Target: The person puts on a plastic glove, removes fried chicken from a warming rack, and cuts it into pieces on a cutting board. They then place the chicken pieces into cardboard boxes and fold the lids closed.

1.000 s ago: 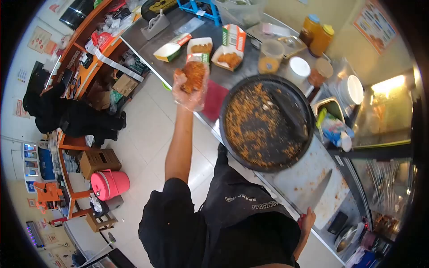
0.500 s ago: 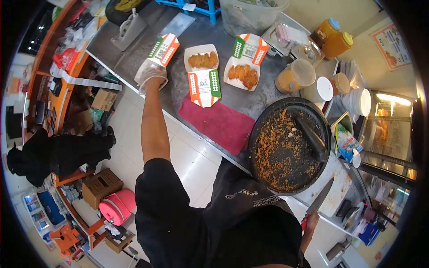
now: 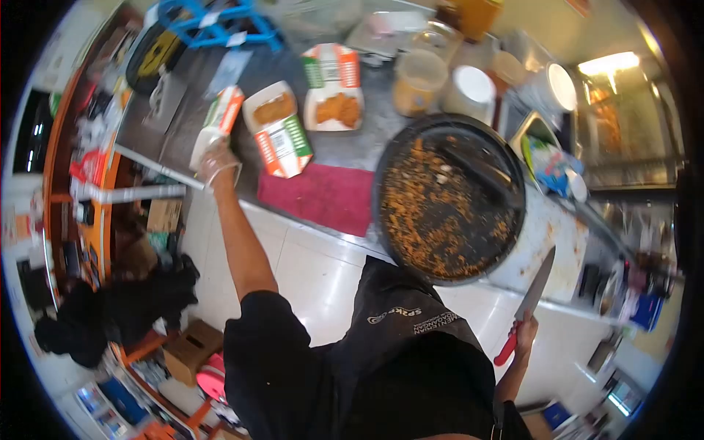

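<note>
My left hand (image 3: 218, 163), in a clear plastic glove, is at the leftmost paper food box (image 3: 223, 110); its fingers are blurred and partly hidden against the box. In my right hand (image 3: 525, 334) is a knife (image 3: 537, 282) with a red handle, its blade pointing up and away from me beside the counter edge. Two more open boxes lie to the right of my left hand. The middle box (image 3: 283, 149) holds fried chicken pieces (image 3: 273, 109), and the right box (image 3: 331, 67) also has fried pieces (image 3: 338, 111).
A round black pan (image 3: 381, 198) with fried crumbs and a dark tool stands at the counter edge, near a white cutting board (image 3: 546, 246). A maroon cloth (image 3: 319, 196) lies left of it. Tubs (image 3: 473, 89) and a blue rack (image 3: 220, 26) line the back. Another person (image 3: 121, 312) bends at left.
The view has turned, so the counter things appear shifted left. My right hand has come farther out from my body with the knife. My left hand stays at the left box.
</note>
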Available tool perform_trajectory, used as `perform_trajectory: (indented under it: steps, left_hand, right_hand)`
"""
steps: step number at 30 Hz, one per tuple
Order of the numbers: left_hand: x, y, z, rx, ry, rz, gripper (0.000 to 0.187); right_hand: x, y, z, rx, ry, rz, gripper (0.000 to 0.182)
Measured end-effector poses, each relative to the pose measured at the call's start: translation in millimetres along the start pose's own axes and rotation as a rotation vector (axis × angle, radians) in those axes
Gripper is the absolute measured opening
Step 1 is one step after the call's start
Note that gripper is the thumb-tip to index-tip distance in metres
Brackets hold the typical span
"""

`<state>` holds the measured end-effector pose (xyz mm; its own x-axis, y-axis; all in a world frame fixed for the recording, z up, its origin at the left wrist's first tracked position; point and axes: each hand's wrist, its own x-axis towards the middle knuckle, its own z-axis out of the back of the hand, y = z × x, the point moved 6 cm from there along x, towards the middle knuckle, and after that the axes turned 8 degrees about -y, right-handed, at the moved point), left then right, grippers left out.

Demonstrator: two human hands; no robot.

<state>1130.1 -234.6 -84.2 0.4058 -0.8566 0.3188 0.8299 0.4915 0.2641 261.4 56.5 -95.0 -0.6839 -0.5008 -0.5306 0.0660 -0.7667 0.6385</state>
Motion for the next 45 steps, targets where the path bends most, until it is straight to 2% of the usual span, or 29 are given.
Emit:
perform_trajectory:
  steps: [1,2,4,6,8,11,12,14,15,18,19,20,23,25,26,27,28,29,30,31,32,33,34,35,37,39,41,42,45]
  left_hand:
    - [-4.2,-10.1,20.8,-0.055,-0.068,0.014,0.025]
    - [-8.9,-14.7,17.1,-0.101,-0.345,-0.072,0.023]
    - [-29.5,-59.3,81.5,-0.54,-0.449,0.016,0.023]
    - [-79.1,-141.6,168.5,-1.099,-0.401,0.096,0.026]
    - [-159.2,-230.9,256.1,-1.452,-0.234,0.062,0.03]
    - [-296.8,-361.1,368.5,-1.723,-0.146,-0.307,0.028]
    - [-337.4,-402.0,369.8,-1.998,0.008,-0.393,0.028]
    - [-433.2,-472.7,422.1,-1.852,0.211,-0.549,0.026]
    - [-469.1,-504.5,428.1,-1.651,0.237,-0.775,0.026]
    - [-602.6,-589.2,443.9,-1.58,0.825,-1.155,0.021]
    - [-650.0,-606.9,476.4,-1.391,0.689,-1.535,0.023]
    - [-666.4,-627.3,471.5,-1.22,0.702,-1.667,0.025]
    - [-733.6,-685.4,443.8,-1.016,0.931,-1.567,0.032]
    - [-761.7,-707.4,450.5,-0.704,0.922,-1.533,0.03]
    - [-764.1,-716.4,416.0,-0.651,0.86,-1.58,0.041]
    - [-776.4,-723.7,425.4,-0.476,0.899,-1.663,0.044]
    - [-784.4,-726.2,431.2,-0.369,0.91,-1.625,0.046]
    - [-792.4,-736.9,428.4,-0.598,0.9,-1.707,0.046]
    - [-792.6,-742.1,403.2,-0.811,0.894,-1.775,0.047]
    - [-800.1,-753.0,377.4,-0.803,0.967,-1.762,0.047]
    - [-807.7,-764.4,351.3,-0.793,1.04,-1.747,0.047]
    - [-830.9,-792.3,326.7,-0.557,1.174,-1.64,0.047]
    - [-845.1,-820.4,311.3,-0.321,1.284,-1.523,0.047]
    - [-853.5,-843.4,338.3,-0.324,1.228,-1.49,0.046]
    - [-865.5,-863.0,406.3,-0.302,1.129,-1.385,0.044]
    - [-878.2,-898.5,353.6,-0.51,1.092,-1.426,0.046]
    - [-869.1,-900.2,298.2,-0.646,1.107,-1.433,0.045]
    - [-863.0,-899.0,277.9,-0.703,1.149,-1.432,0.043]
    - [-851.2,-897.4,263.7,-0.503,1.307,-1.061,0.034]
  right_hand:
    - [1.0,-7.9,9.0,0.004,0.003,0.058,0.043]
    - [-0.3,-19.6,18.5,0.013,-0.004,0.107,0.044]
    - [-12.8,-31.6,35.4,0.041,-0.093,0.138,0.042]
    - [-18.0,-45.8,55.6,0.155,-0.084,0.117,0.04]
    - [-19.5,-62.2,79.9,0.298,-0.074,0.137,0.036]
    - [-23.7,-113.9,130.8,0.47,-0.045,0.06,0.035]
    - [-22.7,-142.7,151.7,0.512,-0.038,0.04,0.034]
    - [-12.1,-210.4,190.5,0.519,-0.168,0.027,0.033]
    - [-14.6,-243.2,197.2,0.532,-0.211,0.007,0.033]
    - [-29.7,-320.9,250.4,0.555,-0.371,-0.127,0.034]
    - [-37.4,-343.1,263.2,0.549,-0.419,-0.172,0.033]
    - [-41.9,-350.2,261.1,0.597,-0.419,-0.246,0.032]
    - [-26.6,-387.7,282.0,0.551,-0.403,-0.371,0.033]
    - [1.1,-379.2,291.9,0.22,-0.479,-0.044,0.031]
    - [15.4,-342.5,310.9,0.219,-0.439,0.097,0.029]
    - [32.1,-302.0,323.6,0.172,-0.368,0.233,0.027]
    - [52.8,-266.1,327.4,0.061,-0.372,0.384,0.025]
    - [69.1,-213.1,337.2,-0.082,-0.314,0.448,0.015]
    - [86.6,-167.4,324.4,-0.258,-0.306,0.775,0.011]
    - [104.4,-125.2,327.0,-0.087,-0.469,0.809,0.009]
    - [154.8,-98.3,265.8,-0.324,-0.314,0.572,0.008]
    - [171.0,-56.6,270.6,-0.142,-0.289,0.615,0.009]
    - [207.7,-20.2,231.5,-0.236,-0.205,0.693,0.012]
    - [237.3,1.1,187.9,-0.335,-0.1,0.77,0.015]
    - [249.1,25.1,182.2,-0.304,-0.287,0.78,0.022]
    - [262.3,37.5,177.2,-0.377,-0.349,0.844,0.024]
    - [248.4,27.2,187.1,-0.297,-0.28,1.071,0.022]
    - [244.8,9.0,212.2,-0.068,-0.233,1.144,0.022]
    - [258.5,-91.1,306.0,0.392,0.153,1.078,0.02]
